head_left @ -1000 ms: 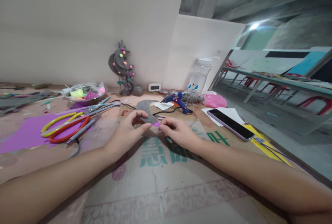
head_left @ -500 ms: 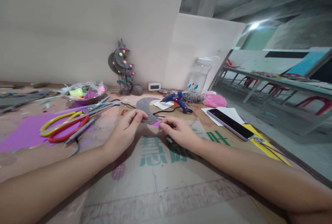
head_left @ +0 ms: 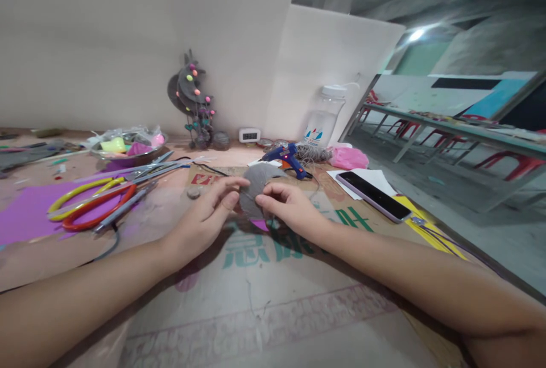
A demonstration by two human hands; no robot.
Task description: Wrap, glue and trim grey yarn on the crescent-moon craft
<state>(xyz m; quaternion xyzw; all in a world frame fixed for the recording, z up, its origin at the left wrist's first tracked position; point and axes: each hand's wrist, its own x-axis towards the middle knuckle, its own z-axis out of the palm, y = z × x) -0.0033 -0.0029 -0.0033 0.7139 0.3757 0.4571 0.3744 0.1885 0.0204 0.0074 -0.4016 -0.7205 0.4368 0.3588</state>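
Note:
A grey crescent moon (head_left: 252, 209), its surface finely lined as if wound with yarn, is held up in front of me. My right hand (head_left: 290, 206) pinches it between thumb and fingers at its right side. My left hand (head_left: 209, 209) is at its left edge, thumb and forefinger apart, with the fingertips by the edge. A small purple piece (head_left: 259, 224) shows below the crescent. Behind it lies a blue glue gun (head_left: 286, 157) with a lit red light.
Scissors with yellow and red handles (head_left: 91, 203) lie on purple sheet at left, near a bowl (head_left: 123, 158) of bright scraps. A finished-looking moon ornament (head_left: 191, 95), small clock (head_left: 249, 135), bottle (head_left: 324, 118) and grey yarn (head_left: 313, 153) line the back. A phone (head_left: 375, 196) lies right.
The crescent has turned and come nearer, its broad face now showing. My right hand has taken hold of it, while my left fingers have loosened from it. The view has shifted slightly.

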